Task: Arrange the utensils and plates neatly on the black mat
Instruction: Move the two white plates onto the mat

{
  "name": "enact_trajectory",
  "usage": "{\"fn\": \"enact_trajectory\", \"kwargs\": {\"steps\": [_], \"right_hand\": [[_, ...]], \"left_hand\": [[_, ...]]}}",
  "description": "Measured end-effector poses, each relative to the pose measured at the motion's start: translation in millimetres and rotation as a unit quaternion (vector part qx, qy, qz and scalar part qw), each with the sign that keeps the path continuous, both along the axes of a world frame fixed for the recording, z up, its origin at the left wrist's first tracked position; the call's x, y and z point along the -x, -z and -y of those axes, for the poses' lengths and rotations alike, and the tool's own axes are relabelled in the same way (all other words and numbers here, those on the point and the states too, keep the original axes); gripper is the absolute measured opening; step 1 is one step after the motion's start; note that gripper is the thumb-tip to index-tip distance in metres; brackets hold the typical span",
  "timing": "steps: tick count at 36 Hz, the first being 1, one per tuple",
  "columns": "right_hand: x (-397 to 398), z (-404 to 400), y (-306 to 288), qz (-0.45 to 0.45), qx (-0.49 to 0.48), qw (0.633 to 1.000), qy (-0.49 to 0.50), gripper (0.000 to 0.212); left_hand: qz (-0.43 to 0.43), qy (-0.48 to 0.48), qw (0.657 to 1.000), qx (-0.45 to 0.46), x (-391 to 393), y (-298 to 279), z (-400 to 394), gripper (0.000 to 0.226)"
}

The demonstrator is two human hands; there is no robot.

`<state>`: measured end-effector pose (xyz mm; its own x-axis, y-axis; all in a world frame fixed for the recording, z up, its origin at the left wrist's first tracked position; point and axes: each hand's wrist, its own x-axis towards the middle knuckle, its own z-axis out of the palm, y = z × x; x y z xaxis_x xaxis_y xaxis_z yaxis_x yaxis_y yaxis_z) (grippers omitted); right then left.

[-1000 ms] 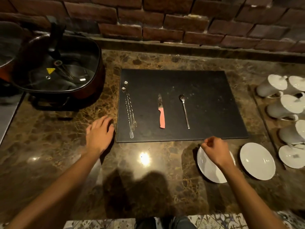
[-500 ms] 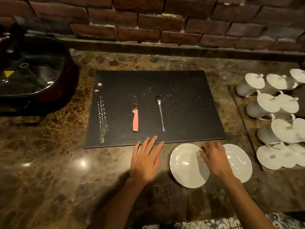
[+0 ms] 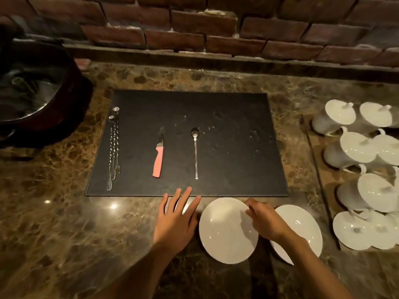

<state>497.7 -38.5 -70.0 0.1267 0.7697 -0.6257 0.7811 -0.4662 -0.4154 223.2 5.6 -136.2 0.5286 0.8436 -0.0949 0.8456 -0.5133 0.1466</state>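
A black mat (image 3: 226, 113) lies on the marble counter. On it, from left to right, are thin twisted forks (image 3: 113, 147), a pink-handled knife (image 3: 158, 156) and a long spoon (image 3: 195, 152), all lying lengthwise. Two white plates sit on the counter just in front of the mat's right half: the nearer-left plate (image 3: 222, 236) and the right plate (image 3: 304, 227). My left hand (image 3: 176, 219) rests flat with fingers spread, just left of the left plate. My right hand (image 3: 264, 221) curls its fingers over that plate's right rim, partly covering the right plate.
A large dark pot (image 3: 32, 98) stands at the far left. On the right, a wooden tray (image 3: 313, 160) holds several white lidded cups (image 3: 354, 147). A brick wall (image 3: 194, 29) and ledge close off the back.
My left hand moved from the mat's left front corner to beside the left plate. My right hand shifted to that plate's right rim and curled its fingers. The view swung right.
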Motion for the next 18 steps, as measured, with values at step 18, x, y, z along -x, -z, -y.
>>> {"fn": "enact_trajectory", "kwargs": {"steps": [18], "right_hand": [[-80.0,-173.2,4.3,0.003,-0.131,0.942,0.311,0.024]], "left_hand": [[0.021,0.004,0.999,-0.042,-1.1,0.8,-2.0,0.046]]}}
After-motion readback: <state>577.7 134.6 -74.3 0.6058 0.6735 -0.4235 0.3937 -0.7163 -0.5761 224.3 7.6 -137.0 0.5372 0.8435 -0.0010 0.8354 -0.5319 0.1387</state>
